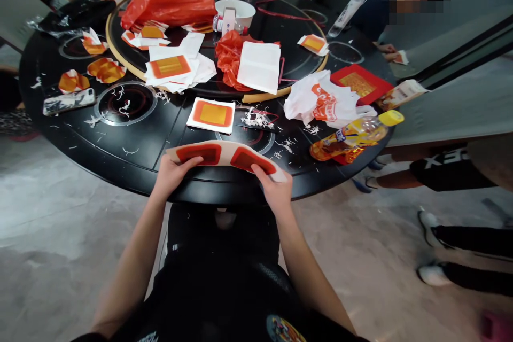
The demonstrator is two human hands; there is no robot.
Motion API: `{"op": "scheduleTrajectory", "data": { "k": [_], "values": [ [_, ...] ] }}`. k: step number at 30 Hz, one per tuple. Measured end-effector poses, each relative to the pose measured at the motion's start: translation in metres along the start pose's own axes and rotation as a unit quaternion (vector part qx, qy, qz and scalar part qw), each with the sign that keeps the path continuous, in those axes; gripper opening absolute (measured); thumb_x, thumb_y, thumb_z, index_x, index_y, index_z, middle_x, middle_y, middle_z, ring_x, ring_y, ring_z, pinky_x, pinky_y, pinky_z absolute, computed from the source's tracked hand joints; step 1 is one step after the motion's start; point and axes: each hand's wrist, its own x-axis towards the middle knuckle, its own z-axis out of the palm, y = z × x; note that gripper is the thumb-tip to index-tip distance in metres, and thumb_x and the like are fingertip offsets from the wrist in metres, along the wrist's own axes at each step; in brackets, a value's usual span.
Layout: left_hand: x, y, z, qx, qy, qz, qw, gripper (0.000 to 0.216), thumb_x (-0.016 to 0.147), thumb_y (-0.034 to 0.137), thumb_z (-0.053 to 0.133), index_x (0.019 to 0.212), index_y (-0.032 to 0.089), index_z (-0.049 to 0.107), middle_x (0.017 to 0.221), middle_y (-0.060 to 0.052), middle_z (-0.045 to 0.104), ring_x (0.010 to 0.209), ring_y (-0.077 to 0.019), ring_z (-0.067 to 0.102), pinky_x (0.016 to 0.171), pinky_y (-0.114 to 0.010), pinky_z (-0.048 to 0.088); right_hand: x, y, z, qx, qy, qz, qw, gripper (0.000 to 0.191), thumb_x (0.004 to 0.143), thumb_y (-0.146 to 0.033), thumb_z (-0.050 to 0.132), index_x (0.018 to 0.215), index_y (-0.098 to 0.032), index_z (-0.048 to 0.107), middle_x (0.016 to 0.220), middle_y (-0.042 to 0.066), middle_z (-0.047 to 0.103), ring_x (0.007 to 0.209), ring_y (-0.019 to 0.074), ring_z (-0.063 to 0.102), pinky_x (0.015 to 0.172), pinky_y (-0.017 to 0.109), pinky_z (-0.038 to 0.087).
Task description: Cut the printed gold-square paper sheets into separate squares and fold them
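The left hand is gripping the near-left end of a paper sheet, with the fingers partly curled over its top face. The right hand is gripping the opposite end in the same way, with the fingers lying across the printed surface. Neither hand is fully open or closed. Both are pinching the sheet at its edges and are bowing it upward into a shallow arch. The sheet is printed with two red-orange squares and is being held just above the near edge of a black round table, at bottom centre of the frame.

Directly ahead, a flat square of printed paper is lying on the table, apart from both hands. Paper shreds are scattered beside it. A stack of papers is resting on a turntable at centre, near a white bowl and a red plastic bag. To the right, a bottle with a yellow cap is lying near a white plastic bag. At upper right, a co-worker's hand is resting at the table edge.
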Motion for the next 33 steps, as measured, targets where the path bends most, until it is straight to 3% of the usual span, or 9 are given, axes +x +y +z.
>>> {"op": "scheduleTrajectory", "data": {
  "k": [5,8,12,17,22,26,29,31,33],
  "values": [
    [0.002,-0.009,-0.002,-0.011,0.026,-0.006,1.000,0.041,0.074,0.048,0.094,0.101,0.018,0.084,0.105,-0.009,0.085,0.101,-0.0310,0.081,0.097,-0.041,0.067,0.004,-0.002,-0.003,0.004,0.012,-0.034,0.999,0.013,0.086,-0.043,0.082,0.096,-0.035,0.086,0.096,-0.002,0.085,0.092,0.0294,0.081,0.091,0.045,0.067],
    [0.004,-0.023,-0.002,-0.014,-0.001,-0.035,0.999,0.045,0.072,0.050,0.095,0.101,0.017,0.084,0.106,-0.010,0.085,0.102,-0.0325,0.081,0.098,-0.043,0.066,0.006,0.006,0.000,0.041,-0.021,-0.009,0.999,0.025,0.084,-0.045,0.084,0.104,-0.029,0.085,0.105,0.002,0.085,0.100,0.0295,0.081,0.097,0.045,0.066],
    [0.007,-0.034,0.002,-0.014,0.003,-0.027,1.000,0.049,0.071,0.050,0.095,0.105,0.016,0.084,0.112,-0.010,0.084,0.108,-0.0333,0.080,0.106,-0.047,0.063,0.005,0.021,0.003,0.061,0.005,0.027,0.998,0.037,0.080,-0.048,0.088,0.103,-0.021,0.083,0.105,0.008,0.085,0.100,0.0305,0.080,0.097,0.046,0.066],
    [0.007,-0.029,0.003,0.004,0.022,0.015,1.000,0.045,0.076,0.049,0.093,0.107,0.019,0.084,0.112,-0.008,0.084,0.108,-0.0315,0.080,0.106,-0.045,0.063,0.006,0.021,-0.004,0.058,-0.008,-0.016,0.998,0.033,0.082,-0.046,0.088,0.105,-0.023,0.083,0.106,0.006,0.085,0.100,0.0285,0.080,0.099,0.045,0.065],
    [0.003,-0.043,0.002,0.003,-0.003,-0.021,1.000,0.044,0.074,0.050,0.092,0.101,0.017,0.084,0.108,-0.010,0.085,0.105,-0.0338,0.080,0.103,-0.049,0.064,0.000,0.035,-0.002,0.034,-0.012,-0.005,0.999,0.030,0.082,-0.046,0.087,0.100,-0.022,0.085,0.102,0.006,0.086,0.095,0.0282,0.080,0.096,0.045,0.066],
    [0.013,-0.034,0.006,-0.008,-0.013,-0.006,1.000,0.038,0.078,0.048,0.090,0.102,0.018,0.084,0.108,-0.009,0.085,0.106,-0.0328,0.080,0.103,-0.048,0.063,-0.002,0.015,-0.018,-0.005,-0.020,-0.134,0.991,0.018,0.095,-0.041,0.078,0.101,-0.026,0.087,0.099,0.005,0.086,0.090,0.0274,0.081,0.085,0.043,0.067],
    [0.028,-0.016,0.011,-0.010,-0.042,0.041,0.998,0.028,0.087,0.040,0.081,0.104,0.018,0.084,0.111,-0.010,0.083,0.110,-0.0307,0.078,0.105,-0.046,0.062,-0.007,-0.017,-0.042,-0.060,-0.055,-0.313,0.946,0.029,0.100,-0.027,0.072,0.128,-0.031,0.082,0.119,0.006,0.084,0.109,0.0297,0.080,0.093,0.047,0.066],
    [0.030,-0.012,0.013,0.007,0.011,0.075,0.997,0.036,0.087,0.033,0.078,0.121,0.020,0.079,0.127,-0.011,0.079,0.119,-0.0298,0.074,0.107,-0.046,0.060,-0.016,-0.032,-0.055,-0.142,-0.062,-0.402,0.903,0.047,0.100,-0.015,0.069,0.144,-0.032,0.073,0.128,0.006,0.082,0.117,0.0296,0.078,0.097,0.047,0.065],
    [0.018,-0.017,0.014,0.051,0.113,0.113,0.986,0.065,0.083,0.028,0.082,0.146,0.023,0.065,0.149,-0.013,0.066,0.132,-0.0306,0.066,0.109,-0.047,0.058,-0.031,-0.036,-0.060,-0.231,-0.061,-0.444,0.864,0.060,0.098,-0.007,0.064,0.154,-0.028,0.064,0.132,0.008,0.080,0.120,0.0295,0.076,0.098,0.045,0.064]
  ]
}}
